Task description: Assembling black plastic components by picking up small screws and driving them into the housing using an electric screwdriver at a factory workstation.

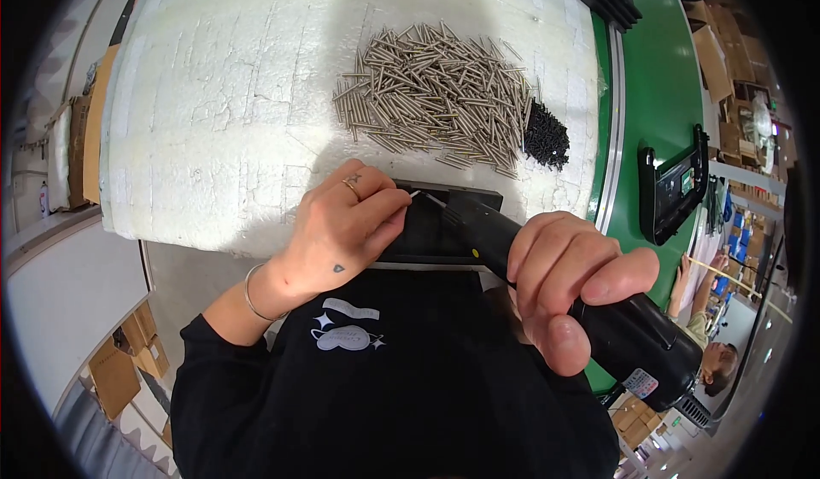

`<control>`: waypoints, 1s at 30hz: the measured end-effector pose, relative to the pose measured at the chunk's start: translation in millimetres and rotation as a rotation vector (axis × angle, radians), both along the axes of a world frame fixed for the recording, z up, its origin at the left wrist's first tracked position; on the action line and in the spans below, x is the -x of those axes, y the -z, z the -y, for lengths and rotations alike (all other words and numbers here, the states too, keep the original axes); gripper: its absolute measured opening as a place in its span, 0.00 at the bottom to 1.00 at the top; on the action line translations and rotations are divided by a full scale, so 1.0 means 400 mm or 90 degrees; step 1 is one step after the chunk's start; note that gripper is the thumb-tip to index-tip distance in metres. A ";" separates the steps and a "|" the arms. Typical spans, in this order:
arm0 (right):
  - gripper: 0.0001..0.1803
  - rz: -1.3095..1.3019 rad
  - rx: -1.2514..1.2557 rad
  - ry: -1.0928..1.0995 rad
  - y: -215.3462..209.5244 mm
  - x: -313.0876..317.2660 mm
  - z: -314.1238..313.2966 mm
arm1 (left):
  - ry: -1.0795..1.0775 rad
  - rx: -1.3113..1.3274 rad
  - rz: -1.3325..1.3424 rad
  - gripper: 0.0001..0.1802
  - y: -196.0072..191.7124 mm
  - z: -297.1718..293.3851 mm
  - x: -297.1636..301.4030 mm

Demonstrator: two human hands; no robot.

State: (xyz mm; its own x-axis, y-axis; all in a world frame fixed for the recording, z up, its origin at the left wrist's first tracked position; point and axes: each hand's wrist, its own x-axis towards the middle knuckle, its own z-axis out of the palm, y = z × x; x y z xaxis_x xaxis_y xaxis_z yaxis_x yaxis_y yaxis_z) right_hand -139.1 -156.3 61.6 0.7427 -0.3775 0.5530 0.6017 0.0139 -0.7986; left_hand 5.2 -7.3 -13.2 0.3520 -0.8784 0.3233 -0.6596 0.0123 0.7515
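1. Right hand (568, 287) up front, its grip wrapped tight round a black electric screwdriver (598, 308), fingers curled over the barrel and thumb pressed along the side.
2. The tool slants from lower right up to upper left, its thin bit (436, 199) pointing at the top edge of a black rectangular part (444, 223).
3. Left hand (346, 231) sits on the left end of that part, its grip pinched shut on a thin silver pin (413, 193), forefinger and thumb together, a ring on one finger and a bangle on the wrist.
4. Pin tip and bit tip are just beside each other, right above the black part; whether they touch, I cannot tell.
5. The black part lies at the near edge of the bench (222, 120), which wears a white foam sheet, directly in front of the person's chest.
6. Farther back on the foam, a big heap of silver pins (431, 94), and touching its right end a small pile of black screws (547, 135).
7. Off to the right, a green conveyor belt (658, 77) carries another black housing (675, 184), well apart from both hands.
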 end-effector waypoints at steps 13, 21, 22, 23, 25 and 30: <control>0.19 -0.019 0.004 -0.006 0.007 -0.019 -0.008 | 0.012 -0.016 -0.007 0.14 0.000 -0.004 0.004; 0.16 -0.055 0.026 -0.012 -0.018 -0.050 -0.021 | 0.041 0.021 -0.042 0.14 0.004 -0.007 0.008; 0.16 -0.057 0.027 -0.015 -0.023 -0.056 -0.017 | 0.039 0.022 -0.044 0.14 0.006 -0.009 0.009; 0.17 -0.079 0.036 -0.031 -0.029 -0.064 -0.011 | 0.043 0.029 -0.057 0.13 0.009 -0.011 0.010; 0.17 -0.104 0.046 -0.050 -0.030 -0.073 -0.011 | 0.045 0.037 -0.074 0.13 0.016 -0.015 0.016; 0.14 -0.138 0.108 -0.067 -0.031 -0.094 -0.003 | 0.057 0.048 -0.092 0.12 0.023 -0.010 0.025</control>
State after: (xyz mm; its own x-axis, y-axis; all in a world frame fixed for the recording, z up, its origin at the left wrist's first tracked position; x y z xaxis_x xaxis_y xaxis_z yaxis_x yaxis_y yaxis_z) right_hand -101.4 -154.9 73.9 0.8802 -0.2079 0.4266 0.4198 -0.0781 -0.9043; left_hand -4.9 -3.3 -22.3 0.3213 -0.8836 0.3407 -0.5385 0.1254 0.8332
